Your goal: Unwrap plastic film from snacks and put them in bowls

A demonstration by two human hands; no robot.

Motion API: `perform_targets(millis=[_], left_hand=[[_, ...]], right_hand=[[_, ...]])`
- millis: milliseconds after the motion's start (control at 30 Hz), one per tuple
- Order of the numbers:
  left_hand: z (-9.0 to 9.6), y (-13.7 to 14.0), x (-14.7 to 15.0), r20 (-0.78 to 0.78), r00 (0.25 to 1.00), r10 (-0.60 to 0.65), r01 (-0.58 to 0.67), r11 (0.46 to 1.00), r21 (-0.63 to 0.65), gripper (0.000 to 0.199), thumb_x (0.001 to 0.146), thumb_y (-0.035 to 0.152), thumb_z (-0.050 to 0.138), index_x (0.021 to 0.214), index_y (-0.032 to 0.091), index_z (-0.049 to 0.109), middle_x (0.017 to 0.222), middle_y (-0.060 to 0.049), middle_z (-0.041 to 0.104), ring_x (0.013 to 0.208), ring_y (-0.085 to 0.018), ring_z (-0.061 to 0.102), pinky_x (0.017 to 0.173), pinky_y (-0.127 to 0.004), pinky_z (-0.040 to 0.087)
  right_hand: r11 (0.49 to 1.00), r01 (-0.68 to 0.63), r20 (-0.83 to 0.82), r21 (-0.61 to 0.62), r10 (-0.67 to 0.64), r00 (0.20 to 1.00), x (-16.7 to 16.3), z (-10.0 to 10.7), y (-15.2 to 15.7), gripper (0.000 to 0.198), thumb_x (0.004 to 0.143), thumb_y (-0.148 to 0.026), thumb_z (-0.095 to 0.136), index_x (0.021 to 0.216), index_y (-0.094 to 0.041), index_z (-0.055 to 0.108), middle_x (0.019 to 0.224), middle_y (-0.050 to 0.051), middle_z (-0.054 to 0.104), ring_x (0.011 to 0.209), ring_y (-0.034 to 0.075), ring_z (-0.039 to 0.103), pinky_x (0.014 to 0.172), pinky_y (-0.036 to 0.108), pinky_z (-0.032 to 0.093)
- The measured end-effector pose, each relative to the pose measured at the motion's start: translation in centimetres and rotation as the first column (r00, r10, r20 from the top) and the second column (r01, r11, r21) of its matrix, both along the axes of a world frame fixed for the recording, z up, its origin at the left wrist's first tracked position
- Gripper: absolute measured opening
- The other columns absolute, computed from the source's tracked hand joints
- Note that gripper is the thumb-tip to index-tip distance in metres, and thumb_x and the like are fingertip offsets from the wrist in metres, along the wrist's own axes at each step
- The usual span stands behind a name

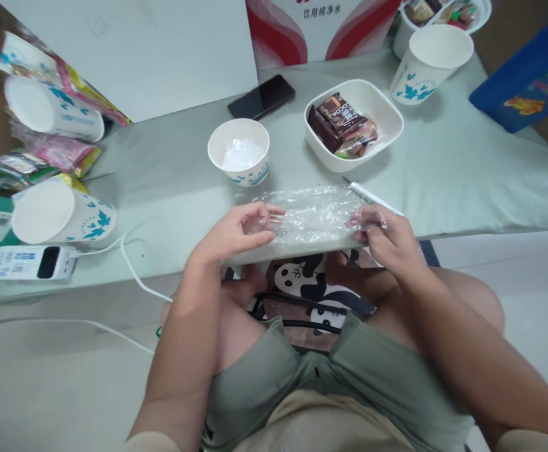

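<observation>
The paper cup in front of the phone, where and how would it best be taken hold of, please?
The cup is probably best gripped by its outer wall below the rim, the left hand coming from the left: it stands upright and narrows downward, with the phone behind it and the bowl to its right.

A snack bowl (346,164) and draped table (161,157) suggest a home (perhaps an office).

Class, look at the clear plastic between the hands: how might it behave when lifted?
The clear plastic would probably be floppy, since it is creased and wrinkled between the left hand and the right hand. It is likely light for its size, being see-through. Its shiny surface suggests it may be slippery.
</observation>
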State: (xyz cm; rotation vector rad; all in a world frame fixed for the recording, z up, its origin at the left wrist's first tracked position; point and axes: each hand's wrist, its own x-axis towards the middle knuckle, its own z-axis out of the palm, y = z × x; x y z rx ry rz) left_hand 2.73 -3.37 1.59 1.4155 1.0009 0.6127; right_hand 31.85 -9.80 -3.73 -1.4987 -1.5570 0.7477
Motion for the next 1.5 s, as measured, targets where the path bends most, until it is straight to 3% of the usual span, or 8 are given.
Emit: perform_targets(millis=[100,233,467,733,900,1167,1367,1500], left_hand=[[-0.1,0.2,-0.1,0.032,0.999,-0.032,0.038,0.971,-0.235,0.03,0.065,0.036,0.078,0.059,0.02,0.054,0.093,-0.01,0.077,0.072,-0.019,0.069,0.066,-0.03,0.055],[-0.6,0.3,0.1,0.004,1.0,0.005,-0.004,0.983,-0.184,0.031,0.068,0.037,0.078,0.052,0.018,0.059,0.081,-0.011,0.076,0.061,-0.014,0.064,0.053,-0.024,0.048],[-0.4,-0.2,0.4,-0.035,0.997,-0.065,0.047,0.924,-0.38,0.04,0.063,0.032,0.083,0.096,0.021,0.064,0.076,-0.004,0.072,0.054,-0.015,0.063,0.043,-0.021,0.04],[-1.4,0.2,0.2,-0.258,0.951,0.17,-0.175,0.985,0.004,0.013,0.076,0.031,0.068,0.073,0.019,0.062,0.058,0.003,0.053,0.049,-0.009,0.041,0.047,-0.023,0.029],[-2.1,0.3,0.8,-0.41,0.869,0.275,-0.186,0.952,0.243,0.017,0.081,0.035,0.063,0.075,0.019,0.061,0.054,0.004,0.05,0.053,-0.011,0.043,0.054,-0.025,0.032],[-2.9,0.8,1.2,-0.606,0.686,0.402,-0.135,0.889,0.437,0.022,0.084,0.037,0.064,0.072,0.02,0.058,0.062,0.0,0.056,0.062,-0.016,0.051,0.064,-0.031,0.036],[-4.3,1.0,2.0,-0.581,0.671,0.461,-0.041,0.806,0.591,0.026,0.083,0.023,0.067,0.108,0.02,0.065,0.102,-0.011,0.062,0.101,-0.029,0.06,0.091,-0.041,0.048],[-5.2,1.0,2.2,-0.555,0.721,0.415,0.022,0.787,0.617,0.024,0.083,0.018,0.064,0.107,0.02,0.066,0.111,-0.012,0.059,0.111,-0.031,0.058,0.1,-0.045,0.047]], right_hand=[[1.0,-0.009,0.031,0.008,0.009,0.999,0.0,-0.1,0.2,0.034,0.07,-0.01,0.045,0.092,-0.025,0.066,0.079,-0.002,0.072,0.055,0.015,0.061,0.058,0.033,0.055],[0.999,0.004,0.092,0.033,-0.007,0.996,0.2,0.2,0.2,0.031,0.069,-0.01,0.046,0.087,-0.025,0.066,0.073,-0.002,0.07,0.057,0.017,0.062,0.059,0.033,0.055],[0.999,0.011,0.098,0.032,-0.014,0.995,0.5,-0.1,0.1,0.032,0.07,-0.011,0.046,0.088,-0.026,0.067,0.074,-0.002,0.069,0.06,0.018,0.063,0.066,0.036,0.055],[0.99,0.137,0.071,0.024,-0.139,0.988,-0.3,0.9,0.2,0.011,0.082,-0.026,0.054,0.083,-0.026,0.066,0.061,-0.002,0.064,0.052,0.016,0.054,0.056,0.032,0.046],[0.953,0.301,0.221,0.011,-0.296,0.929,-0.4,1.5,0.4,0.034,0.091,-0.038,0.054,0.06,-0.023,0.06,0.052,-0.001,0.06,0.05,0.015,0.055,0.055,0.03,0.042],[0.86,0.505,0.474,0.072,-0.475,0.741,1.0,1.0,2.1,0.025,0.084,-0.033,0.062,0.103,-0.022,0.073,0.07,0.002,0.068,0.066,0.021,0.062,0.07,0.035,0.046],[0.826,0.276,0.468,0.492,-0.518,0.716,0.6,1.4,0.7,0.028,0.083,-0.018,0.055,0.11,-0.022,0.066,0.099,0.011,0.064,0.095,0.029,0.062,0.086,0.047,0.048],[0.858,-0.274,0.591,0.434,-0.041,0.806,-2.6,1.1,-1.4,0.029,0.086,-0.018,0.057,0.113,-0.027,0.064,0.109,0.008,0.07,0.103,0.028,0.064,0.091,0.045,0.047]])
